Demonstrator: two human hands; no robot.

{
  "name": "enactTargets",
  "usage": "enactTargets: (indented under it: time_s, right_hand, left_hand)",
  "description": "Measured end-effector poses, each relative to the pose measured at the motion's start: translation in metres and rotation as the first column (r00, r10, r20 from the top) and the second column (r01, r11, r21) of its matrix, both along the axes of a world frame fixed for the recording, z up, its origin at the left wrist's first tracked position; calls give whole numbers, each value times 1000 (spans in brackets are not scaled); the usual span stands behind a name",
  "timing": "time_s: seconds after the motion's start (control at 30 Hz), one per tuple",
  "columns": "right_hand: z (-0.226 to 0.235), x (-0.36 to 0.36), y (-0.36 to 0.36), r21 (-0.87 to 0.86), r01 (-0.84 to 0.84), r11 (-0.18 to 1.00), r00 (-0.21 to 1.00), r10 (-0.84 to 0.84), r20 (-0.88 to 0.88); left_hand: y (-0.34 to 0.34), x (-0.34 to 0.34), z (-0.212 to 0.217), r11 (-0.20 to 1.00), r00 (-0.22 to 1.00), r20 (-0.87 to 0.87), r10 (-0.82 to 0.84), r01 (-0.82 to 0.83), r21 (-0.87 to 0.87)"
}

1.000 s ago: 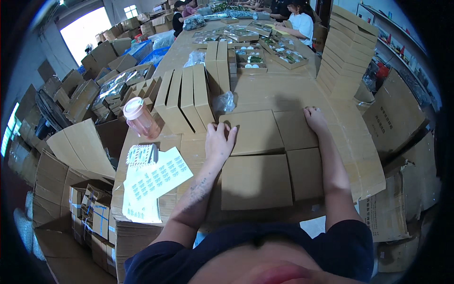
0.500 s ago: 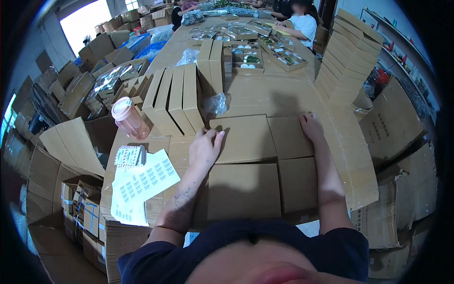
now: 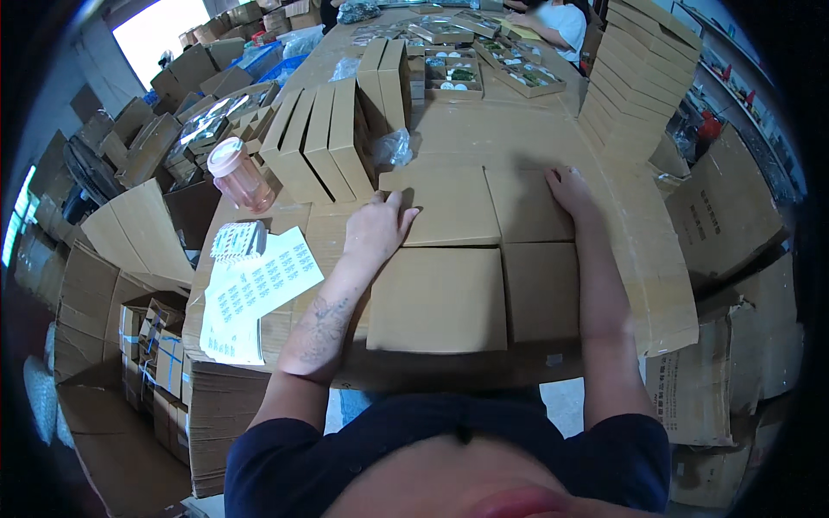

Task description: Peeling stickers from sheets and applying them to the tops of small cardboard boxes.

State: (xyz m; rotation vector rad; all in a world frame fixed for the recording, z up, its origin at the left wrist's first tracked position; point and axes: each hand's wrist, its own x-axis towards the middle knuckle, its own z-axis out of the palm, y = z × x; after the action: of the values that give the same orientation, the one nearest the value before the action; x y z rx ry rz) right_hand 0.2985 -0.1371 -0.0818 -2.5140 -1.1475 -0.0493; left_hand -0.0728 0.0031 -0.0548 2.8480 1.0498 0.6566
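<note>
Four flat closed brown cardboard boxes lie together before me, two by two: a far left box (image 3: pixel 445 203), a far right box (image 3: pixel 528 203), a near left box (image 3: pixel 438 298) and a near right box (image 3: pixel 542 289). My left hand (image 3: pixel 378 229) rests at the left edge of the far left box, its thumb spread over the top. At the outer edge of the far right box lies my right hand (image 3: pixel 567 188), fingers over the far corner. Both hands look open, touching the boxes without grasping them.
Upright boxes (image 3: pixel 319 142) stand beyond my left hand, near a crumpled plastic bag (image 3: pixel 393 148). To the left are a pink tumbler (image 3: pixel 242 180) and label sheets (image 3: pixel 266 276). A tall box stack (image 3: pixel 635 86) rises right. A person (image 3: pixel 560 24) sits at the far end.
The whole view has tilted downward, so the table and boxes sit higher in it. Both hands stay at the outer edges of the far boxes; the near left box has shifted slightly left.
</note>
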Motion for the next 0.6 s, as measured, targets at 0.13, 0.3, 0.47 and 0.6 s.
enactTargets:
  time_s: [0.13,0.3,0.47,0.6]
  right_hand:
    - [-16,31,9,-21,-83,996,996,84,40]
    - [-21,43,-3,13,-98,995,994,97,43]
    - [-36,60,12,1,-80,997,996,79,45]
    - [-27,42,12,7,-81,997,996,81,49]
  left_hand:
    - [3,-10,12,997,990,-142,11,-22,-80]
    - [0,-97,69,757,959,259,-113,252,-603]
    - [18,-243,29,727,731,-38,682,-670,149]
    - [15,-288,8,542,537,-178,825,-840,-19]
